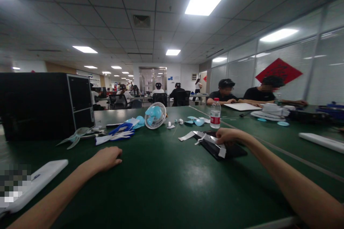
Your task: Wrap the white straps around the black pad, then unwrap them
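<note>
My left hand rests on the green table at the left, its fingers loosely bent and a small gap between thumb and fingers; nothing shows in it. My right hand is closed on the edge of a long, flat silver strip, which may be a blade. White paper-like pieces cling to or lie against the strip. Under them lies a flat black object, partly covered by my hand. Just behind my right hand stands a water bottle with a red cap and label.
Blue and white gloves, a small white fan with light-blue blades, and grey fan blades lie beyond my left hand. A black computer case stands far left. White slabs lie near left and right. Two people sit across at right.
</note>
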Demonstrator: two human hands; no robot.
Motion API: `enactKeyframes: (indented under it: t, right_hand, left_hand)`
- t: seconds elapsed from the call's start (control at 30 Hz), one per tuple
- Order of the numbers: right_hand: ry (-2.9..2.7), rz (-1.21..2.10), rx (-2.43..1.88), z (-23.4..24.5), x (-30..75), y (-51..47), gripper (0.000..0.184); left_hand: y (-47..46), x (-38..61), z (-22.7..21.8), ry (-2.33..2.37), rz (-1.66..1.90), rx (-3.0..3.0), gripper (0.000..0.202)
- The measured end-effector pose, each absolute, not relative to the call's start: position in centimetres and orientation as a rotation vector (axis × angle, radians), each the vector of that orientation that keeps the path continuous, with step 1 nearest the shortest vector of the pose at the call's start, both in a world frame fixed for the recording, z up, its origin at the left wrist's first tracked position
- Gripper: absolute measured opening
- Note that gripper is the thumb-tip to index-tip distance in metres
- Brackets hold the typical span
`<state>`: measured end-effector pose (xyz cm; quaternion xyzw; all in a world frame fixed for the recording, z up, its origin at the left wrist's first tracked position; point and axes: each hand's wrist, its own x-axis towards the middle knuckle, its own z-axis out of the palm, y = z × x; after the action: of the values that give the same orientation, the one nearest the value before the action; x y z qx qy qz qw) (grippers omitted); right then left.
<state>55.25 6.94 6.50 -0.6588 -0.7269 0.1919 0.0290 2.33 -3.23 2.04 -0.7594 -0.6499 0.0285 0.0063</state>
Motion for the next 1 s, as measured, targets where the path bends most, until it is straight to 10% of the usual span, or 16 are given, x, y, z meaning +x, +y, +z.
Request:
enactKeyframes:
  t: [0.47, 0.77, 1.0]
  right_hand:
    - [-1.924, 0.370, -1.609, 8.6, 55.0, 9.3, 0.027]
    - [-1.868, -0.606, -1.844, 10.5, 50.1, 12.9, 0.030]
    - [-2.191, -0.668, -1.867, 7.0, 44.3, 16.1, 0.031]
  left_hand:
    - [-2.4, 1.4, 1.1, -2.015, 0.016, -2.390, 0.035]
    - [-2.7, 2.0, 1.5, -2.013, 0.049, -2.355, 0.032]
    - [-3.1, 2.3, 1.9, -2.050, 0.055, -2.353, 0.033]
